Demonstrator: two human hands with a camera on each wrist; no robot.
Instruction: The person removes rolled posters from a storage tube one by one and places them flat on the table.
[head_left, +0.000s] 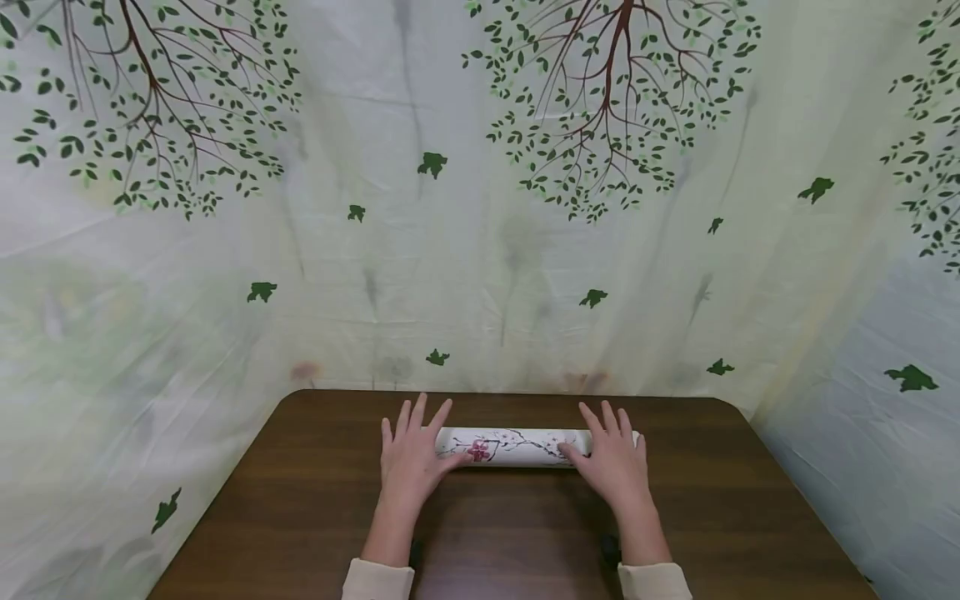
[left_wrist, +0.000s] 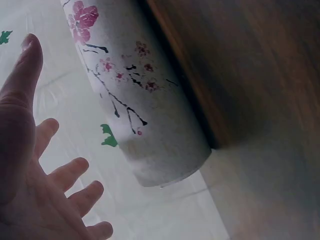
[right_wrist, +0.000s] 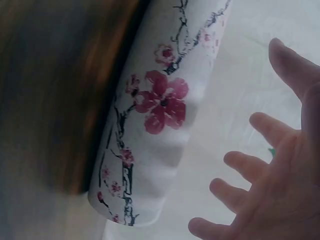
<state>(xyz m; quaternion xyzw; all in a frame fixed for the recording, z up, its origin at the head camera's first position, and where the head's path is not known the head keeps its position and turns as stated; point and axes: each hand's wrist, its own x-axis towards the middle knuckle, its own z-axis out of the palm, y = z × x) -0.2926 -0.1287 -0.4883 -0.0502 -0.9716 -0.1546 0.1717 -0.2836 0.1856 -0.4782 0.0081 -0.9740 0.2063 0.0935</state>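
A white roll (head_left: pixel 521 448) printed with pink blossoms and dark branches lies crosswise on the brown table (head_left: pixel 517 533). Over its left end is my left hand (head_left: pixel 408 467), fingers spread and thumb pointing inward along the roll. My right hand (head_left: pixel 617 467) mirrors it at the right end, thumb overlapping the printed side. In the left wrist view the left fingers (left_wrist: pixel 70 172) are extended beside the roll (left_wrist: pixel 135 100), with a gap showing between. The right wrist view likewise has the right fingers (right_wrist: pixel 245 167) spread apart from the roll (right_wrist: pixel 150 125).
Behind the table hangs a pale cloth backdrop (head_left: pixel 480 292) printed with trees and green leaves, which also runs down both sides. The table's rounded far edge (head_left: pixel 517 393) lies just beyond the roll. Light sleeve cuffs (head_left: pixel 378 577) cover both wrists.
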